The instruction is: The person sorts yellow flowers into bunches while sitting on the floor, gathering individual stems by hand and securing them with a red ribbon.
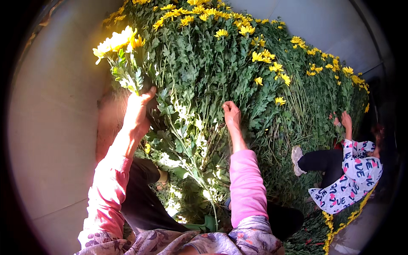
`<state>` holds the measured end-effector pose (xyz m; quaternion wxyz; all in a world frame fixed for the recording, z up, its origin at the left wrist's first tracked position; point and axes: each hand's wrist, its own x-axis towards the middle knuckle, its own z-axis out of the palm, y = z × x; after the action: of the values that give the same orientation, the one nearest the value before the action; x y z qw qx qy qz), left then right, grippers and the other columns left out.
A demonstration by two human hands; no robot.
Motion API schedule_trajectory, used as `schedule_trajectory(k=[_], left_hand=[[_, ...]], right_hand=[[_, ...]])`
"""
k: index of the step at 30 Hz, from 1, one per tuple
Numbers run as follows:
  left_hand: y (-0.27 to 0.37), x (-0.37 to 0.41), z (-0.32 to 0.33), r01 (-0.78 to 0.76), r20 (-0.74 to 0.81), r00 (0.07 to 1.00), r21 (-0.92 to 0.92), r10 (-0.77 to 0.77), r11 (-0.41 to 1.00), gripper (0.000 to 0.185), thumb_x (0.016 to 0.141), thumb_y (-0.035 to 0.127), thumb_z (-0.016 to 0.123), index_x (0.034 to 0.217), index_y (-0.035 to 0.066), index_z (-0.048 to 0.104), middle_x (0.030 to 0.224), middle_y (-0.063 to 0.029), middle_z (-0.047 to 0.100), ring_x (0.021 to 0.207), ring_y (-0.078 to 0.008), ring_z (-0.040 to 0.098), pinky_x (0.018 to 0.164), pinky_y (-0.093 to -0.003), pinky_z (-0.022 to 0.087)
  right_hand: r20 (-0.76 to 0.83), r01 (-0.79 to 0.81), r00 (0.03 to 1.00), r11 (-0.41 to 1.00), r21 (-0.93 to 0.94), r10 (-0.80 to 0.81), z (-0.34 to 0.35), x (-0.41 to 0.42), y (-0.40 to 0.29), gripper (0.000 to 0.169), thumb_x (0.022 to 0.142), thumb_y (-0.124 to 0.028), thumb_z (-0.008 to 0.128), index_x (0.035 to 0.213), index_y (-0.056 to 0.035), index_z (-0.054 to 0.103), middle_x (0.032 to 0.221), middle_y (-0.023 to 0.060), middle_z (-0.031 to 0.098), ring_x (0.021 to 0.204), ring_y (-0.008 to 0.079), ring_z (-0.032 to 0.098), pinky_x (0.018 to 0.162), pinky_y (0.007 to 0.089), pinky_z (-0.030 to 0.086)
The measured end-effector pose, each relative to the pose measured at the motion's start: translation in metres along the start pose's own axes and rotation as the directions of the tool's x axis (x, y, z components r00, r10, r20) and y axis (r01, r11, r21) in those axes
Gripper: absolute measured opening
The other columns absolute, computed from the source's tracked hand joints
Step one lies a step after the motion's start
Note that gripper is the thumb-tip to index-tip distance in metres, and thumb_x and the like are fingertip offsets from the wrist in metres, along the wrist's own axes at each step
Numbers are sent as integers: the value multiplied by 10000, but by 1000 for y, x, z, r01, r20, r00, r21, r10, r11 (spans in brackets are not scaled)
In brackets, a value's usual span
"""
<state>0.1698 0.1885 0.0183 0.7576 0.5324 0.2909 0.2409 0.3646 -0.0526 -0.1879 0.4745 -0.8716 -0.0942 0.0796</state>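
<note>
At the left, my left hand [139, 106] grips a small bunch of yellow chrysanthemums [118, 41] by the stems below the leaves, with the blooms up in bright sunlight. My right hand [232, 112] is at the middle of a large pile of leafy chrysanthemum stems [204, 63]; thumb and fingertips are pinched together at a stem in the pile. How firmly they hold it is hard to tell. One long leafy stem [197, 173] lies slanting between my forearms, its bare end low near my lap.
At the right a co-worker [347, 178] in a printed top sits with both hands at the pile. A white shoe [297, 161] rests at its edge. More yellow blooms [330, 220] line the lower right. Something green, perhaps plastic [208, 223], lies below me. A grey floor [54, 127] borders the left.
</note>
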Motion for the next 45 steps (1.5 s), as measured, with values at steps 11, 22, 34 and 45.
schedule_trajectory(k=[11, 22, 34, 45], left_hand=[[3, -2, 9, 109, 38, 993, -30, -108, 994, 170, 856, 174, 668, 964, 52, 620, 878, -9, 610, 785, -123, 534, 727, -283, 432], [3, 1, -10, 139, 31, 990, -46, -138, 989, 179, 880, 159, 640, 1031, 67, 614, 878, -14, 642, 699, -131, 590, 621, -284, 493], [13, -8, 41, 129, 154, 982, -152, -106, 980, 126, 838, 175, 682, 924, 109, 619, 776, 20, 597, 622, -116, 525, 546, -287, 443], [16, -16, 63, 200, 493, 870, -393, 22, 898, 269, 887, 199, 624, 1131, 90, 598, 1131, -51, 653, 893, -141, 623, 738, -307, 502]], right_hand=[[-293, -180, 952, 936, -302, 89, -34, 37, 18, 385, 837, -273, 663, 1125, -37, 565, 1037, 166, 642, 954, 364, 595, 845, 437, 455], [-680, -525, 693, 814, -249, 239, -67, 4, 78, 557, 856, -396, 619, 1305, -118, 442, 1236, 151, 536, 1136, 348, 499, 904, 473, 436], [-304, 67, 945, 838, 542, 121, -111, -39, -19, 231, 967, -262, 520, 1094, -139, 669, 812, -47, 583, 578, 16, 458, 485, 178, 397], [-59, 525, 850, 851, 22, -523, -62, -111, -216, 227, 919, -86, 499, 1088, -39, 642, 732, 65, 637, 577, 127, 558, 511, 287, 452]])
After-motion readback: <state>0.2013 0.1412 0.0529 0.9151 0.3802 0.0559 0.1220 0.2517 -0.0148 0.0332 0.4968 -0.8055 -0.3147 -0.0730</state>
